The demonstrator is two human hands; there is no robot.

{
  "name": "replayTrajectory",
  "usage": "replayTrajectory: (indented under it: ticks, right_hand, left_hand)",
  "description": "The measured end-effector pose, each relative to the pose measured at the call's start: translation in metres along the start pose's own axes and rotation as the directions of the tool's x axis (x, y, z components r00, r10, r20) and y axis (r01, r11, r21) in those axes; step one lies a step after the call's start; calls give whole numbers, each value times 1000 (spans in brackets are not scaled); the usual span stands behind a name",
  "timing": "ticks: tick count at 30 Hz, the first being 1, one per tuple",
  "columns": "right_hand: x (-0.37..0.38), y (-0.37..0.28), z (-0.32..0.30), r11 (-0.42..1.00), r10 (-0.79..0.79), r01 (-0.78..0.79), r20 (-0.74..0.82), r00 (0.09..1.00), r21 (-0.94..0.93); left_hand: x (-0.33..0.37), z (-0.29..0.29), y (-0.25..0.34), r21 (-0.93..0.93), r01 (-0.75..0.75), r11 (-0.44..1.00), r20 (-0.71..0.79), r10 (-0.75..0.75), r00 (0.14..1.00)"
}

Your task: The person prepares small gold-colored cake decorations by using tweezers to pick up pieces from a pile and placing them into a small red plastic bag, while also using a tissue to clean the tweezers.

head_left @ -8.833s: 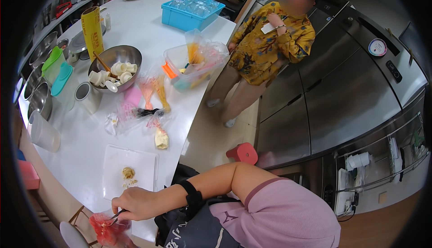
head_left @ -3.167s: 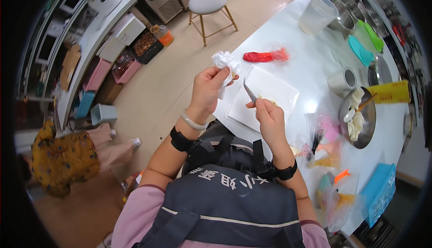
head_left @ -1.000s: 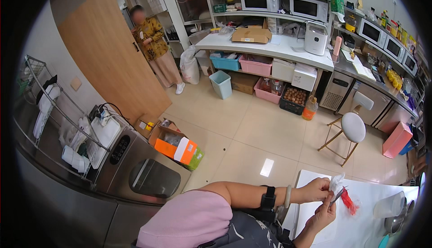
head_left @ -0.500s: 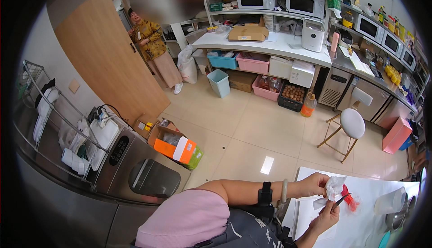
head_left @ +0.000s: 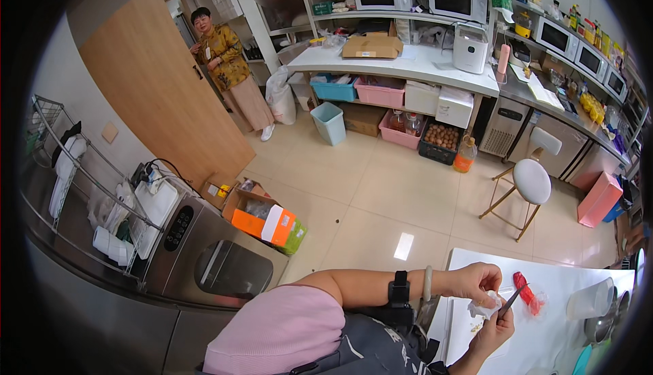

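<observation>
My left hand (head_left: 475, 282), with a bangle and a black strap on its arm, pinches a crumpled white tissue-like piece (head_left: 484, 305) over the white table (head_left: 554, 341). Close beside it, my right hand (head_left: 492, 335) grips a dark, pointed blade like a small knife (head_left: 514, 300), its tip aimed up and away. The handle is hidden in my fingers. Below the hands lies a white board (head_left: 460, 322) with small yellowish bits on it. Just beyond the blade rests a red item in clear plastic (head_left: 528, 295).
A clear plastic tub (head_left: 590, 301) and metal bowls (head_left: 601, 327) stand at the table's right. A stool (head_left: 532, 181) is beyond the table. Open boxes (head_left: 262, 220) sit on the floor at left. Another person (head_left: 221, 55) stands by the wooden door (head_left: 163, 82).
My left hand has brought the white piece lower and nearer the board, and it looks more bunched up. Yellowish bits now show on the board. The blade stays in my right hand.
</observation>
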State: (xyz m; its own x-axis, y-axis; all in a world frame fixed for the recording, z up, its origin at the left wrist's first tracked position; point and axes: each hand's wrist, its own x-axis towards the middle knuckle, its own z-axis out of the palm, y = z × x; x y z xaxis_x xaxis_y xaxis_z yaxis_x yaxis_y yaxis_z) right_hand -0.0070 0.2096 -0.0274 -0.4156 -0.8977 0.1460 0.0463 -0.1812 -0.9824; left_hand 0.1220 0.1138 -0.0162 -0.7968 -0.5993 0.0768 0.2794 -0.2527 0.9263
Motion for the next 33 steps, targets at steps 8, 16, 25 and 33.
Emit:
replayTrajectory:
  ticks: [8,16,25,33]
  right_hand:
    - [-3,-8,2,992,112,-111,-7,994,52]
    - [-13,-6,23,936,276,-276,31,961,218]
    - [-22,6,0,763,419,-492,259,870,419]
    - [-23,-2,6,866,477,-490,126,870,105]
  left_hand:
    - [0,-10,-3,15,-24,1000,-254,27,967]
    - [-1,10,-12,-177,-95,980,-331,31,943]
    - [-7,11,-22,-343,-48,938,-174,-13,985]
    - [-2,-1,-15,-277,126,953,-190,-182,965]
